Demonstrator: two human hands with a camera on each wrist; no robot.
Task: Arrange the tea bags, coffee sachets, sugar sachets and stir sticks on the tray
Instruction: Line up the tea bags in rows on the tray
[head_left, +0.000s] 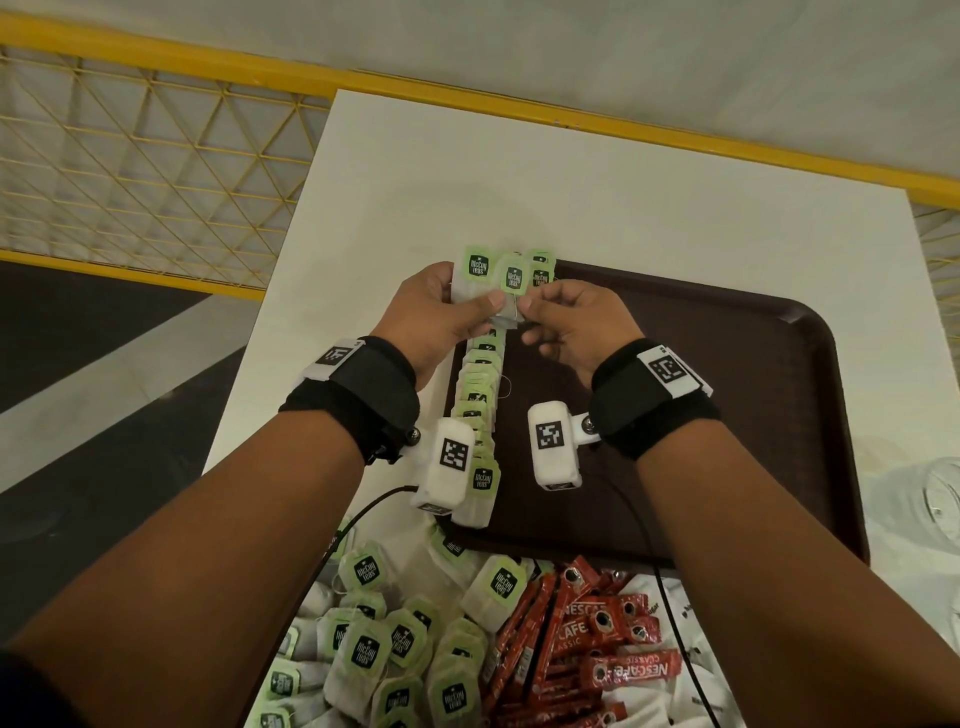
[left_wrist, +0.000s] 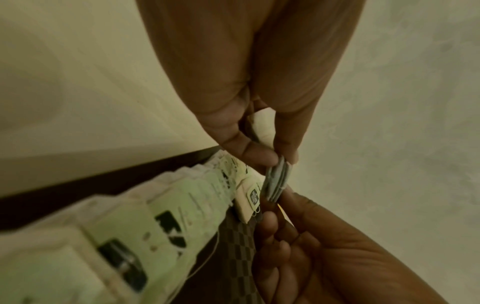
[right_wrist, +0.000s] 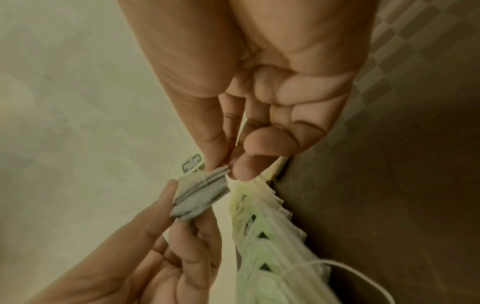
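Above the far left corner of the dark brown tray, both hands hold a small stack of white tea bags with green tags. My left hand pinches the stack from the left and my right hand pinches it from the right. In the left wrist view the left hand grips the stack edge-on. The right wrist view has the right hand pinching the same stack. A row of overlapping tea bags lies along the tray's left edge. No stir sticks are visible.
A pile of loose tea bags lies near me, with red coffee sachets to its right and white sachets beyond those. A clear glass jar stands at the right edge. The white table ends at a yellow mesh railing.
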